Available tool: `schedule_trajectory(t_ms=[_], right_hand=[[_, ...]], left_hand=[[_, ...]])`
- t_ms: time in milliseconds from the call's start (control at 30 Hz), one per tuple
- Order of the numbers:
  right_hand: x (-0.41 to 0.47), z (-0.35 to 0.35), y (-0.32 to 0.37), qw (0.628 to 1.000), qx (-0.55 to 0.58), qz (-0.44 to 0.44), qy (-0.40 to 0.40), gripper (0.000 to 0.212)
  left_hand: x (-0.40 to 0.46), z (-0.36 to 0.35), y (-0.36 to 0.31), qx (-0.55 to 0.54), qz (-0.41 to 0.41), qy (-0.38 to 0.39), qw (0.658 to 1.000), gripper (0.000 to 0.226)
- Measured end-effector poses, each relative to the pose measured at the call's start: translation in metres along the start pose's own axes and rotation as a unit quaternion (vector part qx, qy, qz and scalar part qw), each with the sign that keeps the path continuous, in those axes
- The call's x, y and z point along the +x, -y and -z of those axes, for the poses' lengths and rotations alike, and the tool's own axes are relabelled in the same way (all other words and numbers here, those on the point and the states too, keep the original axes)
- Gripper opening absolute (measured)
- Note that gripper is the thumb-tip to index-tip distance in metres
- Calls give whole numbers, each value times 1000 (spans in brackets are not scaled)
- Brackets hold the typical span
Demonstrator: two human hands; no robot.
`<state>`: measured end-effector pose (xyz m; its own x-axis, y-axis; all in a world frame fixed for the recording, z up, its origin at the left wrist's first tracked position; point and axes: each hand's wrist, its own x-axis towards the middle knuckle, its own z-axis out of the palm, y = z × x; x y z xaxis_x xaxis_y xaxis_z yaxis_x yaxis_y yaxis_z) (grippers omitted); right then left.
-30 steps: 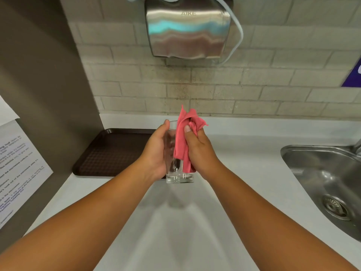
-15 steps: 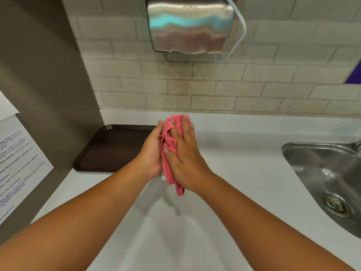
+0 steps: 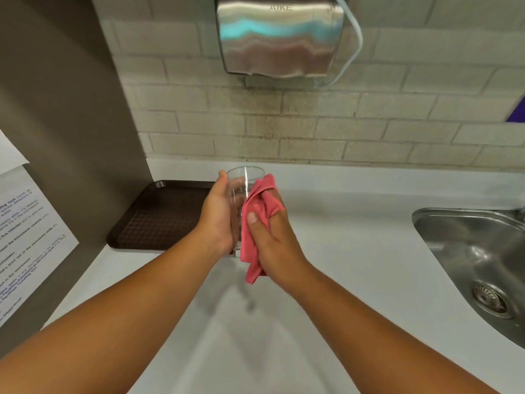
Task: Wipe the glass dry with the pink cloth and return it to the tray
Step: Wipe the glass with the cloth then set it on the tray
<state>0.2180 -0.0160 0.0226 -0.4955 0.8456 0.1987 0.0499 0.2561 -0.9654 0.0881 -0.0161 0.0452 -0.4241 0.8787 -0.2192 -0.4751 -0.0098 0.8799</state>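
Note:
A clear drinking glass (image 3: 241, 189) is held upright above the white counter, its rim showing at the top. My left hand (image 3: 217, 220) wraps its left side. My right hand (image 3: 271, 240) presses the pink cloth (image 3: 254, 223) against the glass's right side, thumb on the cloth; a tail of cloth hangs below the hand. The glass's lower part is hidden by hands and cloth. The dark brown tray (image 3: 159, 216) lies flat on the counter just left of my hands.
A steel sink (image 3: 477, 251) with its drain (image 3: 490, 300) is set into the counter at the right. A metal hand dryer (image 3: 279, 35) hangs on the tiled wall above. A brown side wall with a printed notice (image 3: 25, 237) stands at the left.
Half a second ago my right hand and the cloth covered the top of the glass. The hand has slid down to the side, and the rim now shows.

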Motion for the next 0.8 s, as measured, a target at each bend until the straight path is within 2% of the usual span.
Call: schedule_trajectory(t_ms=[67, 167, 233, 333, 500, 600, 700, 800], right_hand=[[-5, -3, 6, 996, -80, 32, 3, 65], [0, 1, 15, 990, -132, 44, 8, 67], [5, 2, 18, 990, -132, 49, -4, 65], [11, -2, 18, 987, -148, 54, -18, 67], [28, 0, 20, 992, -86, 33, -88, 61], [32, 2, 19, 996, -51, 22, -75, 58], [34, 4, 16, 992, 69, -49, -93, 45], [38, 10, 18, 966, 190, -130, -121, 39]], left_hand=[[0, -1, 5, -6, 16, -3, 1000, 80], [-6, -12, 6, 55, -23, -14, 998, 87], [-9, -17, 3, 101, -70, -16, 992, 82], [-8, -16, -1, 96, -61, 14, 993, 65], [-15, -18, 15, 67, -12, 68, 995, 56], [-14, -16, 17, 59, -12, 64, 996, 55], [-15, -14, 12, 90, -24, 47, 995, 58], [-17, -13, 13, 111, -18, 48, 992, 72]])
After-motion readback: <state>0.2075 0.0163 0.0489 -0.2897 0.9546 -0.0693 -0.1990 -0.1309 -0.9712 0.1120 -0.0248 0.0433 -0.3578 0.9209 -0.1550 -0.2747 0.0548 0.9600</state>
